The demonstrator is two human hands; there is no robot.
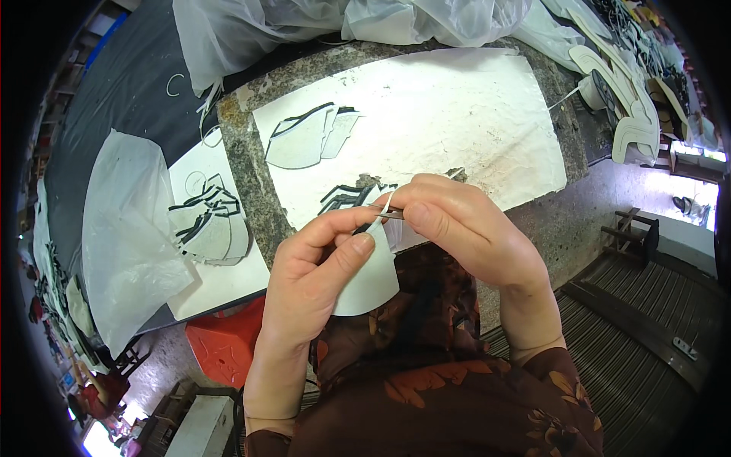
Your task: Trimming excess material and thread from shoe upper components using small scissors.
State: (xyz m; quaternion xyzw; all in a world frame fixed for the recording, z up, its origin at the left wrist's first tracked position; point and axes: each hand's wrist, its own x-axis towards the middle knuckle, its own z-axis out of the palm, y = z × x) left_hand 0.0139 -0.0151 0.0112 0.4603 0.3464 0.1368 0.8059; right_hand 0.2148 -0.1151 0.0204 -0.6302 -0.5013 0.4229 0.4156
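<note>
My left hand point(320, 266) pinches a white, fan-shaped cut piece point(369, 286) between thumb and forefinger, near its black-edged top. A narrow white strip point(386, 204) stands up from that edge. With my right hand point(457, 221) I grip a slim metal tool with two thin prongs point(390, 214), its tips at the strip beside my left fingertips. Whether it is tweezers or small scissors, I cannot tell; my fingers cover most of it. Just beyond my hands, several black-edged pieces point(346, 196) lie overlapped on the white sheet point(457, 99).
More white pieces point(301, 141) lie at the sheet's far left, on a stone slab point(244, 145). A further stack point(221, 236) rests on a left-hand board beside clear plastic point(129, 244). A spool of white tape point(596, 91) stands far right. A red stool point(225, 343) is below the table.
</note>
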